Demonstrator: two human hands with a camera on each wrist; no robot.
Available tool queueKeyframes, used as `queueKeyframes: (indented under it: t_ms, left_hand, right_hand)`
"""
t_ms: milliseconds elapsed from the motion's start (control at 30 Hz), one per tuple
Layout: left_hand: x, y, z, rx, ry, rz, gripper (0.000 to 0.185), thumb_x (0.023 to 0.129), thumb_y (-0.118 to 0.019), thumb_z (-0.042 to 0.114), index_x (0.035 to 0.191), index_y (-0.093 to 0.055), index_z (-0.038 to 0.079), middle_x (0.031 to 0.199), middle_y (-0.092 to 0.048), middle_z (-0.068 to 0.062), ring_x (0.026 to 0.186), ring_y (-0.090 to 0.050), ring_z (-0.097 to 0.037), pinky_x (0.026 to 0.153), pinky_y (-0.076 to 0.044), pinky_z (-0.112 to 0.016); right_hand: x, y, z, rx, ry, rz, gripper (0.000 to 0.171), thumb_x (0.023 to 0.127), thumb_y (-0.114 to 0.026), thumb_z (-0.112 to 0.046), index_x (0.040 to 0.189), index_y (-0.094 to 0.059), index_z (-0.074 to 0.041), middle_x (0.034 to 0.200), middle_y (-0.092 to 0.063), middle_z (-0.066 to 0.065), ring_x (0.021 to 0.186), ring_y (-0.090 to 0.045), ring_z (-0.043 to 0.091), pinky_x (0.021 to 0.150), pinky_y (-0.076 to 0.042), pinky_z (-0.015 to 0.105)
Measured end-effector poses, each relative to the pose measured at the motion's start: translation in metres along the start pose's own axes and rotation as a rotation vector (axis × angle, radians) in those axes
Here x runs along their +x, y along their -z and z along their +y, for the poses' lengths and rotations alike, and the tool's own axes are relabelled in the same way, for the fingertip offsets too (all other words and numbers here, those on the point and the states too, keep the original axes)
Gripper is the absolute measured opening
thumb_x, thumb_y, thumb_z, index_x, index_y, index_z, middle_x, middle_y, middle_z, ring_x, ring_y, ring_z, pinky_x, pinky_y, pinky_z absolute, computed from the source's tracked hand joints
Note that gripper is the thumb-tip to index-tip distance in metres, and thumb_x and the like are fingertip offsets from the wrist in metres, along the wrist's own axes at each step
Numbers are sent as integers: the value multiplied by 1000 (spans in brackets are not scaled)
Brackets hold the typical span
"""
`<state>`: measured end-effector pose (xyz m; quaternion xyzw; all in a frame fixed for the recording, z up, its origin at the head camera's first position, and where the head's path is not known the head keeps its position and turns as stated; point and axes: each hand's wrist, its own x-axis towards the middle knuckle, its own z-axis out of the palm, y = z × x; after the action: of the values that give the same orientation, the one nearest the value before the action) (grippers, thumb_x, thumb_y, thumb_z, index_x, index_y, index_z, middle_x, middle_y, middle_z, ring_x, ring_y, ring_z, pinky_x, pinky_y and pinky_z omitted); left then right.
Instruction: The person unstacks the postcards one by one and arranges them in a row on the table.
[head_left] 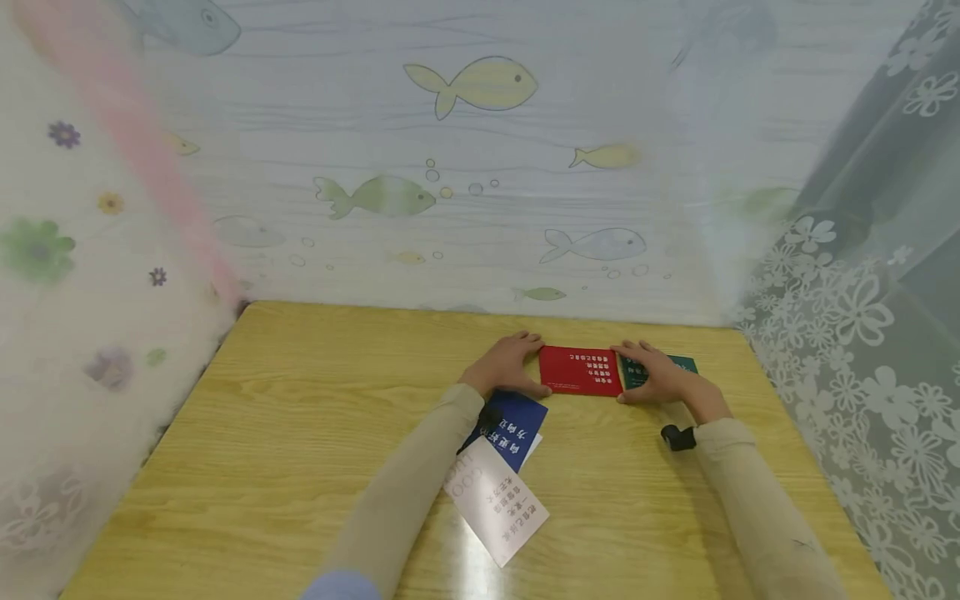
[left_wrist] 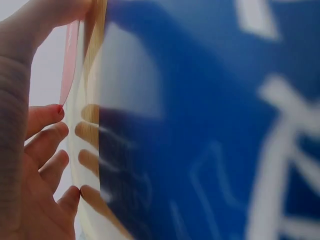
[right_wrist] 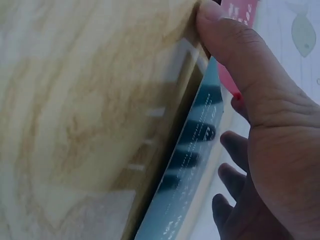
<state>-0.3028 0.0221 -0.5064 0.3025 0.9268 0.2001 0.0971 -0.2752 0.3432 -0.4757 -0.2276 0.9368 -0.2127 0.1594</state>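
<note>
A red card (head_left: 579, 372) with white lettering lies on the table between the two hands. My left hand (head_left: 510, 367) holds its left end, the thumb at the near corner and the index finger at the far one. At the right end, my right hand (head_left: 654, 374) holds the card the same way by its corners. A dark green card (head_left: 636, 372) lies beside the red one, partly hidden beneath the right hand. Below the left wrist sits a blue card (head_left: 517, 423), which looms large in the left wrist view. A pale pink card (head_left: 498, 500) overlaps it.
The wood-grain table (head_left: 300, 400) meets a fish-patterned curtain (head_left: 480, 200) at its far edge. White lace (head_left: 862, 375) hangs along the right side. A white corner (head_left: 534, 446) shows from under the blue card.
</note>
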Motion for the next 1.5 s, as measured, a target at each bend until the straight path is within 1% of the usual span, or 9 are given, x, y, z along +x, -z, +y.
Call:
queueKeyframes:
  t_ms: [233, 400, 567, 767, 1000, 1167, 1300, 1500]
  left_hand:
    - [7, 2, 2, -40, 6, -33, 94, 82, -75, 55, 158, -39, 13, 166, -33, -5, 157, -19, -29, 127, -21, -46]
    - [12, -2, 3, -21, 4, -45, 95, 83, -74, 57, 159, -37, 13, 167, -30, -5, 157, -17, -29, 127, -21, -46]
    - [14, -4, 4, 8, -11, -40, 95, 84, -73, 57, 159, -36, 13, 167, -29, -5, 157, -17, -28, 127, -21, -46]
    - [12, -2, 7, -7, -17, -37, 94, 83, -75, 55, 158, -38, 11, 167, -29, -6, 157, -17, -28, 128, -20, -45]
    - [12, -1, 5, -58, 3, -33, 93, 82, -77, 52, 157, -40, 13, 167, -31, -3, 157, -18, -27, 127, -22, -46]
    - [13, 1, 3, -91, 35, -44, 94, 82, -79, 51, 158, -38, 15, 167, -31, -1, 157, -18, -25, 127, -23, -44]
    - [14, 3, 2, -142, 45, -63, 95, 81, -80, 48, 160, -36, 16, 167, -30, -3, 157, -18, -26, 127, -22, -47]
    - [16, 5, 2, -207, 58, -67, 98, 81, -81, 45, 161, -33, 16, 168, -28, -2, 158, -15, -24, 127, -21, -48]
  right_hand:
    - [2, 11, 0, 46, -65, -102, 95, 87, -81, -33, 159, -27, -2, 165, -12, 32, 148, -10, 59, 112, -25, 76]
    - [1, 14, 2, 24, -56, -124, 95, 88, -81, -31, 159, -26, 1, 164, -13, 33, 147, -12, 59, 113, -26, 75]
    - [-1, 14, 7, 35, -54, -128, 97, 88, -81, -32, 160, -24, 0, 164, -12, 33, 148, -10, 58, 114, -22, 75]
    - [-2, 13, 10, 53, -57, -132, 97, 87, -81, -32, 160, -24, 0, 164, -12, 33, 149, -10, 58, 114, -22, 75]
    - [-2, 12, 10, 70, -21, -100, 96, 86, -83, -29, 158, -28, 1, 164, -15, 33, 148, -11, 58, 114, -23, 75]
    - [0, 13, 9, 62, -35, -81, 97, 84, -85, -31, 158, -31, 0, 164, -17, 31, 148, -14, 58, 113, -26, 74]
    - [-1, 13, 8, 46, -54, -74, 97, 83, -86, -30, 157, -32, 0, 164, -19, 31, 147, -16, 57, 113, -29, 73]
    - [-2, 15, 5, 41, -58, -63, 99, 83, -86, -31, 158, -30, 1, 163, -19, 32, 147, -16, 57, 113, -28, 73]
